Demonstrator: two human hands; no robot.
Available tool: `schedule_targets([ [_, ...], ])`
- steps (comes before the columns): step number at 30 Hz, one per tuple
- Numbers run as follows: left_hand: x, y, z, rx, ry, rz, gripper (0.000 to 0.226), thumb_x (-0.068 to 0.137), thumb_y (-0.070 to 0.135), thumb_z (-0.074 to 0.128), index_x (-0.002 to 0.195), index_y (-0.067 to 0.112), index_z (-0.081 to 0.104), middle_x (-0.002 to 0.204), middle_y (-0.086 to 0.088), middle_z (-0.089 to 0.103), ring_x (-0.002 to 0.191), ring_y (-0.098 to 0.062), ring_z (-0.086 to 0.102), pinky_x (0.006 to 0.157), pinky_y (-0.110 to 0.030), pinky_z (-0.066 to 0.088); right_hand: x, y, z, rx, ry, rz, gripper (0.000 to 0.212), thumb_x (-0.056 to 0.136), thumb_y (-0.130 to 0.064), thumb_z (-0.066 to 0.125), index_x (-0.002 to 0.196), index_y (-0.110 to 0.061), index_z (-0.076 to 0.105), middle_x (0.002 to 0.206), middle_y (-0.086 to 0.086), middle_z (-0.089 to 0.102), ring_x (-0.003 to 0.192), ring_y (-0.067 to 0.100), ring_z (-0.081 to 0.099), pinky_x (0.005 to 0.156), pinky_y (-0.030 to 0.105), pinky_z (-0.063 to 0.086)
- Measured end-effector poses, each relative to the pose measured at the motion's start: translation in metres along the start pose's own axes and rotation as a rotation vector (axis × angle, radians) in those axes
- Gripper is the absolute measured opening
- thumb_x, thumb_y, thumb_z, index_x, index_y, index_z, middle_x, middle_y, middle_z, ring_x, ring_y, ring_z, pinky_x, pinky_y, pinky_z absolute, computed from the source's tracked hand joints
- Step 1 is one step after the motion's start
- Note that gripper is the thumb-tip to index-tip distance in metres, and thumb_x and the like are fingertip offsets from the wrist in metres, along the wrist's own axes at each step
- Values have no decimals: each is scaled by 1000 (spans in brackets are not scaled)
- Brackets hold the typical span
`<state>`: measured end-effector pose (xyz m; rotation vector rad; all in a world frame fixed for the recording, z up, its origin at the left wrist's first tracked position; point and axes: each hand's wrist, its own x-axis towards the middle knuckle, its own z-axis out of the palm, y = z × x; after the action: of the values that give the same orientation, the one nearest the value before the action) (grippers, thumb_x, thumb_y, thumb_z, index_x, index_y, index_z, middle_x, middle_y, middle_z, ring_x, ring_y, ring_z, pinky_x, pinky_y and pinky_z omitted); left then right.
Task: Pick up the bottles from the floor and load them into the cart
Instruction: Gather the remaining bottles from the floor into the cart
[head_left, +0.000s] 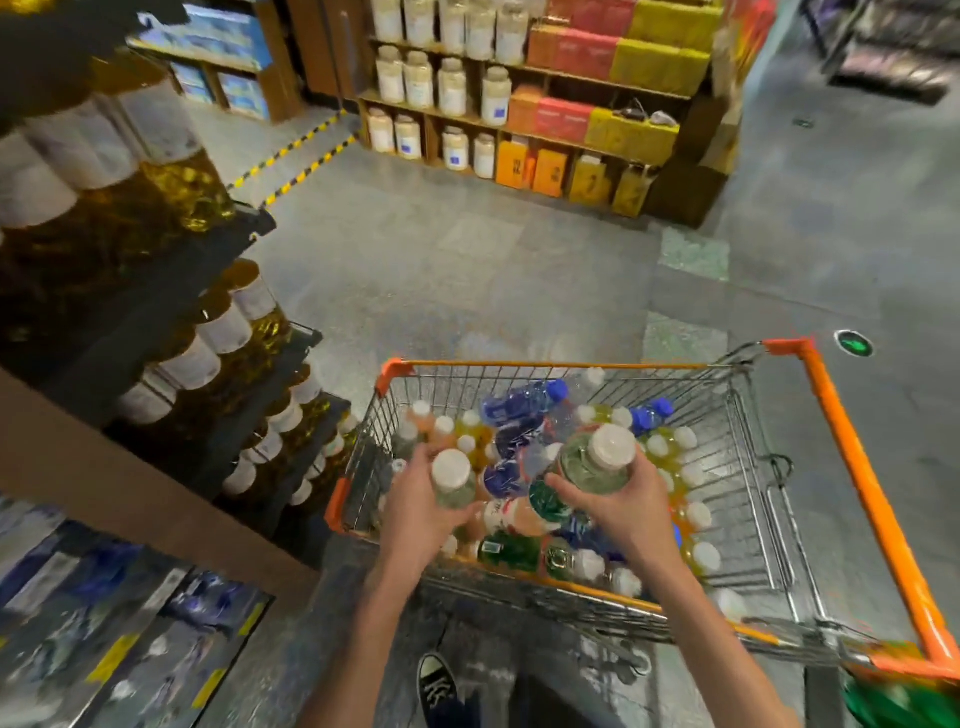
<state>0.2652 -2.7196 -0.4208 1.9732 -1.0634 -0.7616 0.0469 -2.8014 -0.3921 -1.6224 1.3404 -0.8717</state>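
A wire cart with orange trim (852, 452) stands in front of me, its basket holding several bottles: blue, yellow, orange and green ones with white or blue caps. My left hand (415, 512) grips a clear, white-capped bottle (453, 475) above the basket's near left part. My right hand (626, 506) grips a larger pale green bottle with a white cap (597, 460) over the middle of the basket. Both bottles point cap-up toward me.
Dark shelves of yellow oil bottles (171, 208) rise at the left, close to the cart's left corner. A wooden rack with white jars and coloured boxes (519, 104) stands across the grey floor. My black shoe (439, 686) shows below the cart.
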Motion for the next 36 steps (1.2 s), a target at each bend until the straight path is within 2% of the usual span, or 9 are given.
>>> schedule_targets([
  [5,46,-23,23,96,-112,-34,75,66,21,91,130,20,52,117,9,58,111,-9,55,94,-28,47,48,9,19,-45,-97,26,77,56,-46,94,123,-30,59,111,-17,69,106,-2,63,91,27,54],
  [9,81,-42,58,237,-157,-52,73,72,20,86,132,24,45,129,7,51,116,-16,56,97,-35,48,99,22,44,-82,-139,-14,73,60,-33,96,117,-22,54,104,-20,61,97,-17,57,80,7,44],
  [13,111,-48,86,474,-285,-92,67,78,26,80,133,28,42,139,-6,38,111,-32,60,89,-45,53,150,42,73,-147,-160,-23,74,54,-38,98,117,-17,64,110,-4,57,103,10,56,93,24,44],
  [16,124,-51,105,536,-336,-42,69,78,32,79,133,24,38,132,-3,48,111,-27,61,85,-44,54,179,66,93,-144,-188,52,75,55,-36,97,121,-18,67,113,-2,56,107,15,57,97,30,46],
  [20,129,-59,127,596,-341,-24,65,80,23,78,126,23,33,120,-3,61,104,-26,65,78,-38,53,200,102,107,-112,-242,175,67,50,-32,98,108,-35,65,114,0,66,106,17,64,96,41,53],
  [24,127,-67,141,598,-373,-44,82,78,29,79,143,22,28,137,0,55,120,-21,59,90,-37,50,197,132,106,-155,-365,278,66,55,-31,98,114,-26,68,114,0,69,106,17,65,90,31,52],
  [28,127,-72,143,503,-328,-119,91,71,33,85,140,25,26,139,3,48,120,-19,57,94,-40,52,190,150,94,-188,-445,299,53,75,-31,88,123,-19,68,116,-3,69,107,12,64,81,12,46],
  [33,129,-80,138,394,-268,-122,83,70,27,85,135,28,32,132,6,47,118,-16,52,93,-42,52,186,148,91,-236,-464,249,48,80,-31,83,124,-21,65,115,-3,70,105,14,65,93,33,54],
  [36,130,-83,135,414,-277,-80,77,74,27,82,136,28,37,134,7,48,122,-18,52,95,-43,51,187,148,93,-249,-485,245,49,80,-31,82,125,-21,64,117,0,70,105,17,65,95,38,54],
])
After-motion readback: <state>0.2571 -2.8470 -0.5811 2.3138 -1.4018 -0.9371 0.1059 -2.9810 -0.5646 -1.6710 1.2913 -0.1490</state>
